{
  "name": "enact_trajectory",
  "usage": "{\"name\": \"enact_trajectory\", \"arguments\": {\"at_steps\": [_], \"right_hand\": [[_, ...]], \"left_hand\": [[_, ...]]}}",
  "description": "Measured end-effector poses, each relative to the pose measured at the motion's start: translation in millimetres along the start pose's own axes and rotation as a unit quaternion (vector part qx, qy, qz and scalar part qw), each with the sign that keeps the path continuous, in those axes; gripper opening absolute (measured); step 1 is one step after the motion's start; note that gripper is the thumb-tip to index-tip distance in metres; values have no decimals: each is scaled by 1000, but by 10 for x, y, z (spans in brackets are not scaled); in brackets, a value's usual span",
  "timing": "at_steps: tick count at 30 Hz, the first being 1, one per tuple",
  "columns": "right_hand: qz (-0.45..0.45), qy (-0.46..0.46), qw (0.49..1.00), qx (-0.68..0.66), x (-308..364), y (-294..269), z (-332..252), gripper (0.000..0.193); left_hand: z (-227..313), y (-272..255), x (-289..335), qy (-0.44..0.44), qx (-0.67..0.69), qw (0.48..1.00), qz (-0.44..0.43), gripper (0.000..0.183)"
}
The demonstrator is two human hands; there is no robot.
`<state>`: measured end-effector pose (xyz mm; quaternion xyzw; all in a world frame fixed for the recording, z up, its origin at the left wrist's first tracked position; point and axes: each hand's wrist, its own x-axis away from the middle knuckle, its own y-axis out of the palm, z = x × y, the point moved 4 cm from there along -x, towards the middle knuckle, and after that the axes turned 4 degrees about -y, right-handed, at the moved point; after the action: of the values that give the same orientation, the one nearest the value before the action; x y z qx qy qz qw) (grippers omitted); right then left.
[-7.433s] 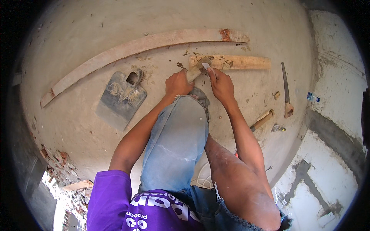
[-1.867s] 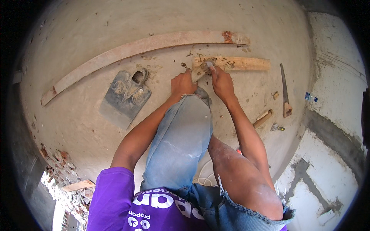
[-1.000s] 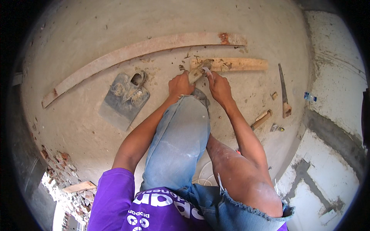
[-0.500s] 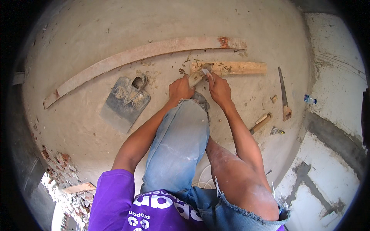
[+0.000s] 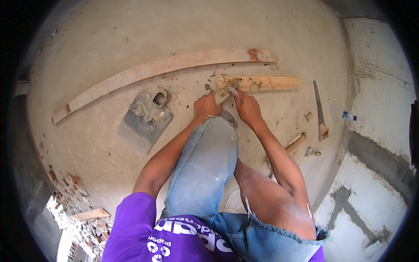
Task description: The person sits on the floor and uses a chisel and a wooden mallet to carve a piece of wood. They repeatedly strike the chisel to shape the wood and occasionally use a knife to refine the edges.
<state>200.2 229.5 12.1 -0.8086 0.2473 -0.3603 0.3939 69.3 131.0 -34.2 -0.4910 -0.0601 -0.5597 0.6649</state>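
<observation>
On inspection, the left hand [image 5: 206, 106] is closed round the near end of a short, dust-coloured wooden piece [image 5: 224, 95], which slants away to the right, its far end lying over the left end of a straight, pale yellow-brown wooden plank [image 5: 279, 83]; whether the two touch cannot be confirmed. The grip at the near end appears chosen to leave the far part exposed. The right hand [image 5: 248, 107] pinches a small, whitish, flat sliver-like object [image 5: 233, 90] between thumb and forefinger, set against or just beside that exposed part; its kind is too small to tell. The bent knee in faded blue denim [image 5: 203, 161] stands between the forearms, probably giving the left one a steady side. Dark brown scraps [image 5: 208, 86] lie left of the plank. Beyond it lies a long, pinkish-grey board [image 5: 174, 65] with a red patch; to the left, a broad, dark grey metal blade with a socket [image 5: 146, 115]. To the right, a wooden-handled handsaw [image 5: 321, 113] and a small yellow-and-black-handled scraper [image 5: 312, 152] lie apart from the hands, seemingly placed within reach but out of the way
</observation>
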Motion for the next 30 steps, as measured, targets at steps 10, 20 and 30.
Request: {"name": "enact_trajectory", "arguments": {"at_steps": [10,20,30], "right_hand": [[9,-24,1000,-14,-7,18,6,37],[-4,-16,1000,8,5,5,-24,37],[4,-12,1000,-3,4,73,14,34]], "left_hand": [[-4,6,-6,8,-22,1000,8,48],[28,-40,-8,14,-11,1000,22,44],[26,-16,61,26,-7,999,29,44]]}}
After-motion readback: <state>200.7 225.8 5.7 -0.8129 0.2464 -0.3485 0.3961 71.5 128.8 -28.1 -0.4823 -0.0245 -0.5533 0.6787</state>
